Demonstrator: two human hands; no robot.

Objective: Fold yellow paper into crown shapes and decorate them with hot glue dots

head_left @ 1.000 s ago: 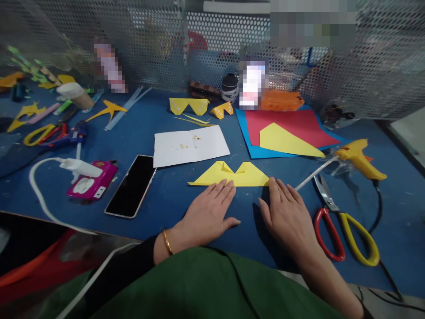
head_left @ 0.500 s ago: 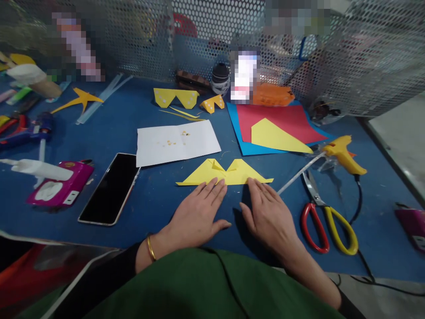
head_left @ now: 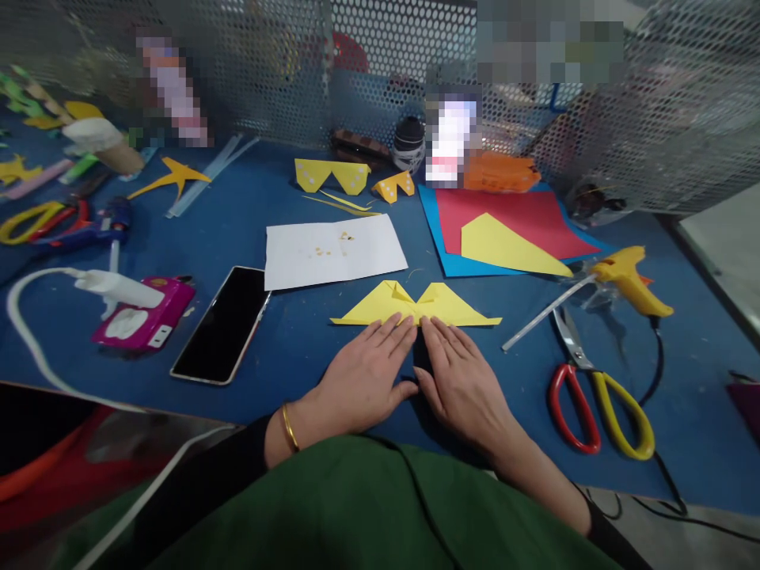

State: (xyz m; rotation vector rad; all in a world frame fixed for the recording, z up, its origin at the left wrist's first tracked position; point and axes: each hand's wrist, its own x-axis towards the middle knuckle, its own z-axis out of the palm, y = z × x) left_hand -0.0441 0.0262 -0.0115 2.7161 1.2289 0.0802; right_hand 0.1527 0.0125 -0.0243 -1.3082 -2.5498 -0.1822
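Note:
A folded sheet of yellow paper [head_left: 460,305] lies flat on the blue table, with two peaks along its top and a long straight lower edge. My left hand [head_left: 369,368] rests palm down, its outstretched fingertips pressing that lower edge left of the middle. Just to the right, my right hand [head_left: 466,376] lies flat too, fingertips on the same edge, almost meeting the left ones. Both thumbs point inward and nearly touch. Fingertips cover part of the lower fold. Beyond the folded paper lies a white sheet [head_left: 321,273] with small yellow scraps on it.
Scissors [head_left: 573,348] and a yellow glue gun [head_left: 623,277] lie at right. A black-screened phone [head_left: 222,324] and a magenta power socket [head_left: 146,321] are at left. Behind stand yellow paper glasses [head_left: 332,176] and smaller orange ones [head_left: 395,187]. Red paper [head_left: 511,207] lies beneath cut yellow paper [head_left: 504,249].
My right hand has slid left along the paper's lower edge, towards my left hand. The whole view has shifted slightly, so things on the table appear further right.

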